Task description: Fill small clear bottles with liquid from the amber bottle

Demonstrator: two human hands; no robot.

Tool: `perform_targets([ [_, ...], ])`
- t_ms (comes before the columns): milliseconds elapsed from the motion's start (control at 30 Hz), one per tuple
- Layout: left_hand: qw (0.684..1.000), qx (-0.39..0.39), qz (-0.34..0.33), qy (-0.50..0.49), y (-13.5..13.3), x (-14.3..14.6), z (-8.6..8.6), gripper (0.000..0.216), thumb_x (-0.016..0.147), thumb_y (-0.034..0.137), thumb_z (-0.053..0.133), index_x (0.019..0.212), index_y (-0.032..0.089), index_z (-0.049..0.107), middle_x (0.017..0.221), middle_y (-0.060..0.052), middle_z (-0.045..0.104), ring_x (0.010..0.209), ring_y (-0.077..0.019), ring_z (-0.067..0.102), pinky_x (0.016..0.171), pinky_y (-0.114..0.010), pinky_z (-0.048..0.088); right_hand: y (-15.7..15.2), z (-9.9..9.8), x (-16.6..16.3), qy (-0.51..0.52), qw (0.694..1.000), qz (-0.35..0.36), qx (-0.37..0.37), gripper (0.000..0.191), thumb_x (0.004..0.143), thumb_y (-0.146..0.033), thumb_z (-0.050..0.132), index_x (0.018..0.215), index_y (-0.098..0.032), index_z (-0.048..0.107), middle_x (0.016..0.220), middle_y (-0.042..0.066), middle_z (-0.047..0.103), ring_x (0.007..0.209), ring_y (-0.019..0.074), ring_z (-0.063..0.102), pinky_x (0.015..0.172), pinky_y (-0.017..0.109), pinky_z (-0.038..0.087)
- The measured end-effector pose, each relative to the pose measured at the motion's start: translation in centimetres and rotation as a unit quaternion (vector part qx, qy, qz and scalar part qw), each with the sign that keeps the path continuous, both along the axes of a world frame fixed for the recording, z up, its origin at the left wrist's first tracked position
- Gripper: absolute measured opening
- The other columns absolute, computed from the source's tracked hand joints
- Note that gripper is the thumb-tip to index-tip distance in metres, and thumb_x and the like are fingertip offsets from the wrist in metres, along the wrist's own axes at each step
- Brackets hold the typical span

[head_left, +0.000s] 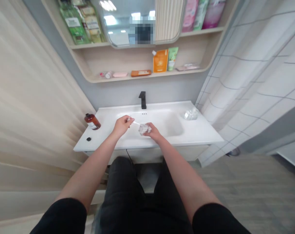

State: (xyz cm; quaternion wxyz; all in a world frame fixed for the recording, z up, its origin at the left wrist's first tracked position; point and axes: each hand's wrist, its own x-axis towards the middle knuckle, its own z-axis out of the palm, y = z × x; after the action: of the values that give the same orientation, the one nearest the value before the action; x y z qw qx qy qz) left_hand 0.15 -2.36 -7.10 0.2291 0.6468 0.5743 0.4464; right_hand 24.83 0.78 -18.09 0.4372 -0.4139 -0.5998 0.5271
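Over the white sink basin, my right hand is closed around a small clear glass container. My left hand pinches a thin white stick-like tool, whose far end meets the rim of the container or dips into it; I cannot tell which. What the container holds is too blurred to make out. Beyond both hands stands the black faucet.
A brown bottle and a small black cap are on the counter's left side. Clear glass-like pieces sit at the right. Above hangs a shelf with an orange pouch, a green tube and a mirror.
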Motion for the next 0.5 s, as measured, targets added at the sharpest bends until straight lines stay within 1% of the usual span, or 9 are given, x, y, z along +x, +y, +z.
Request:
perform_targets([
  [100, 0.997, 0.005, 0.014, 0.069, 0.3, 0.9, 0.4, 0.037, 0.095, 0.061, 0.077, 0.087, 0.024, 0.076, 0.067, 0.001, 0.067, 0.068, -0.0212, 0.063, 0.069, -0.033, 0.046, -0.1, 0.1, 0.0, 0.003, 1.0, 0.003, 0.001, 0.071, 0.056, -0.042, 0.094, 0.119, -0.03, 0.062, 0.095, -0.007, 0.07, 0.088, 0.0219, 0.067, 0.093, 0.04, 0.057],
  [233, 0.991, 0.03, 0.011, 0.132, 0.3, 1.9, 1.4, 0.03, 0.096, 0.053, 0.078, 0.089, 0.024, 0.079, 0.075, -0.001, 0.074, 0.072, -0.0216, 0.064, 0.074, -0.034, 0.046, -0.2, 0.4, 0.0, 0.007, 1.0, 0.002, 0.008, 0.069, 0.056, -0.04, 0.095, 0.117, -0.03, 0.063, 0.098, -0.007, 0.071, 0.091, 0.022, 0.066, 0.094, 0.039, 0.055],
  [367, 0.987, 0.043, 0.03, 0.154, 0.3, 2.1, 2.2, 0.033, 0.098, 0.055, 0.076, 0.088, 0.024, 0.078, 0.075, -0.001, 0.074, 0.072, -0.0218, 0.063, 0.073, -0.034, 0.043, -0.3, 0.5, 0.0, 0.013, 1.0, 0.006, 0.005, 0.07, 0.056, -0.039, 0.095, 0.117, -0.03, 0.064, 0.095, -0.007, 0.07, 0.091, 0.0227, 0.066, 0.095, 0.039, 0.055],
  [500, 0.982, 0.049, 0.042, 0.176, 0.9, 2.2, 2.4, 0.033, 0.094, 0.056, 0.079, 0.084, 0.025, 0.077, 0.074, -0.002, 0.074, 0.071, -0.0224, 0.062, 0.07, -0.034, 0.041, -0.3, 0.4, 0.0, -0.001, 1.0, 0.004, 0.004, 0.073, 0.055, -0.038, 0.097, 0.119, -0.03, 0.064, 0.094, -0.007, 0.07, 0.09, 0.0231, 0.067, 0.095, 0.039, 0.055],
])
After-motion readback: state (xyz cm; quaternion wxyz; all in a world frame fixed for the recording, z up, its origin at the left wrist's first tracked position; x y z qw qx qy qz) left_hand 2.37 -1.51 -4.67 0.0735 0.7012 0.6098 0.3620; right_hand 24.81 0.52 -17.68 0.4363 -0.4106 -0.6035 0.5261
